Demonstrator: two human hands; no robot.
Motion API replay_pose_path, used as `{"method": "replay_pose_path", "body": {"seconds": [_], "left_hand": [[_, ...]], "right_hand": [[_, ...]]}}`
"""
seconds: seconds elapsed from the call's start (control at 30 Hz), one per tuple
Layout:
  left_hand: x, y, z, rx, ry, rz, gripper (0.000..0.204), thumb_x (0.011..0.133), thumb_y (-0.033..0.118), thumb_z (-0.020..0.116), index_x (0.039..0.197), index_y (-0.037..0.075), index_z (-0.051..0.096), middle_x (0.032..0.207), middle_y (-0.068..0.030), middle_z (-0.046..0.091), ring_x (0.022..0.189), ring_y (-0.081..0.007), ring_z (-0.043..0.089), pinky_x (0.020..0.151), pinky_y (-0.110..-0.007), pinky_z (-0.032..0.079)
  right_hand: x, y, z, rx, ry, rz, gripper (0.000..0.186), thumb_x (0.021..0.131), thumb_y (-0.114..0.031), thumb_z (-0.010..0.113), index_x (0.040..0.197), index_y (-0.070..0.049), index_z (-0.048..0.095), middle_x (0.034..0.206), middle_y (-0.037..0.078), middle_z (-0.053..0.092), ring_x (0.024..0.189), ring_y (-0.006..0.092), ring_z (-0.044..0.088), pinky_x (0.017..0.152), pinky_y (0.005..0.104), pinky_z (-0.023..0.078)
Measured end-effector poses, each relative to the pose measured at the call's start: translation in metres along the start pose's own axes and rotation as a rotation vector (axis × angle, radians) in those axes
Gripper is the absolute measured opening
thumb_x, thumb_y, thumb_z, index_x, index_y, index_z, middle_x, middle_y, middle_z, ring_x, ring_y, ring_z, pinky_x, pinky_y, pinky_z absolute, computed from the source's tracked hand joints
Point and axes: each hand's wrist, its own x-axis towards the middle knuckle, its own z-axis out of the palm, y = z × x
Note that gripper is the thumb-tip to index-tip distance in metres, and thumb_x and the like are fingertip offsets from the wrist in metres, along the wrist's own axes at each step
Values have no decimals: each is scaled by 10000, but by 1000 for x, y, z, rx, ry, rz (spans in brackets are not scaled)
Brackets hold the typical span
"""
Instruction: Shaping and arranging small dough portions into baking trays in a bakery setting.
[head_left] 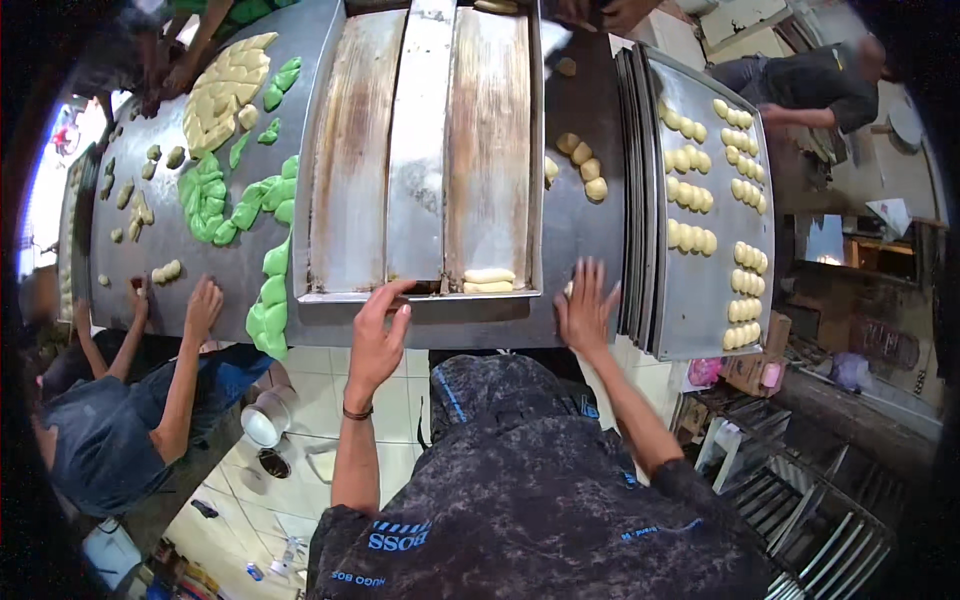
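In front of me a long metal baking tray [417, 120] with two brown-stained channels lies on the dark worktable. Two pale dough rolls [489, 281] sit side by side at the near end of its right channel. My left hand [376, 338] is at the tray's near rim, thumb and forefinger apart, with nothing visible between them. To the right of the tray, my right hand [588, 306] is flat on the table with its fingers spread. A bit of pale dough shows at its left edge; the rest under the palm is hidden. Several dough balls [582, 155] lie in a row beyond it.
A stack of trays [640, 210] stands at the right, the top one bearing rows of pale dough balls [691, 197]. Green dough [268, 310] and a cut yellow dough sheet [225, 90] lie to the left. Co-workers' hands [203, 305] work at the left; another person [820, 88] is far right.
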Motion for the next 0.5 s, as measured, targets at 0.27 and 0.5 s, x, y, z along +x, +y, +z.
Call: {"method": "replay_pose_path", "body": {"seconds": [0.27,0.5], "left_hand": [[57,50,47,49,-91,226,369,947,9,556,1304,31,647,1181,-105,686,949,-237,654,849,-340,527],[53,1,74,-75,-291,-107,387,942,14,582,1325,21,636,1189,-105,690,945,-224,652,835,-347,521]], "right_hand": [[142,24,26,-212,428,173,707,1060,-440,464,1627,-53,290,1682,251,251,1559,427,240,1124,802,173],[-40,8,9,191,72,74,506,956,-108,630,1429,5,488,1370,190,538,1231,364,519,1063,497,411]]}}
